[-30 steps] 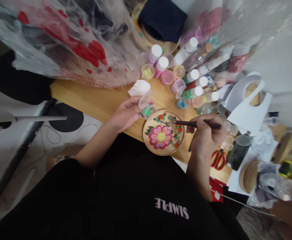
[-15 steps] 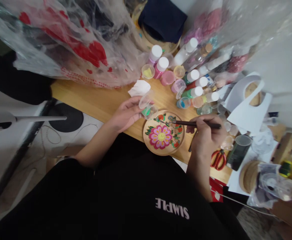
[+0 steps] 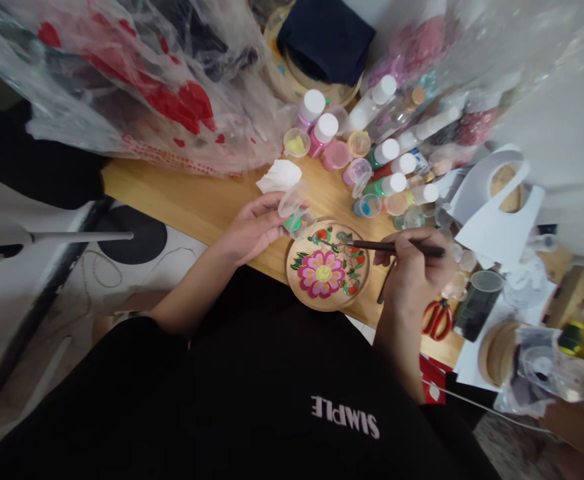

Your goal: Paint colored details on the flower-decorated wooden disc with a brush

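Note:
A round wooden disc [image 3: 328, 293] lies at the near edge of the wooden table [image 3: 187, 193], painted with a pink flower, green leaves and red fruits. My right hand [image 3: 412, 273] is closed on a dark paintbrush [image 3: 397, 248] whose tip rests on the disc's upper part. My left hand [image 3: 253, 227], just left of the disc, holds a small clear cup with green paint [image 3: 296, 217] between thumb and fingers; its hinged lid stands open above it.
Several white-capped paint bottles [image 3: 387, 153] and small paint cups [image 3: 335, 155] crowd the table behind the disc. A crumpled white tissue [image 3: 278, 176], red scissors [image 3: 437, 317], a dark water cup [image 3: 477, 303], white foam cutouts [image 3: 492, 213] and red-printed plastic bags [image 3: 137, 87] surround the work.

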A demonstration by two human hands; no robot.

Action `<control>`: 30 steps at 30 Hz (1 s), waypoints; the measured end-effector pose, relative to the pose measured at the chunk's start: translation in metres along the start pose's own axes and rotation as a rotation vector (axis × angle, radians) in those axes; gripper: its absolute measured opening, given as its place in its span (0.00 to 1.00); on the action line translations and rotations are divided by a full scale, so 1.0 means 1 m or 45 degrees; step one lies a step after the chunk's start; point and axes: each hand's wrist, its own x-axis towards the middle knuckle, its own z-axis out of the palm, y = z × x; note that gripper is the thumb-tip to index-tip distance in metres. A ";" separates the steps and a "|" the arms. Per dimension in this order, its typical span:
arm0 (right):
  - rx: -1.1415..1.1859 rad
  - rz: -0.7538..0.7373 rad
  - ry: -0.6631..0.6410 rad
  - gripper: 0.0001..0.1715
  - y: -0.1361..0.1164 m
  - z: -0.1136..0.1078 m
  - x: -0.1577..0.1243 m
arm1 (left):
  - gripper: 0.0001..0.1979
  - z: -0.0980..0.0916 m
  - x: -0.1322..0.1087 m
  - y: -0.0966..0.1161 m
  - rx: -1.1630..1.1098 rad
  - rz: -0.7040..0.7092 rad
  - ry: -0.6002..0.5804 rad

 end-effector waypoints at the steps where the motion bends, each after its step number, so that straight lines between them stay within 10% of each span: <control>1: -0.001 0.006 0.000 0.04 0.000 0.000 0.000 | 0.16 0.000 0.000 0.000 -0.004 0.000 0.001; 20: 0.314 0.111 0.134 0.07 -0.005 -0.002 0.010 | 0.11 -0.001 0.000 0.000 -0.082 -0.038 0.038; 30: 0.352 0.073 -0.324 0.03 -0.027 0.004 0.002 | 0.05 -0.002 0.002 0.005 -0.013 -0.165 0.156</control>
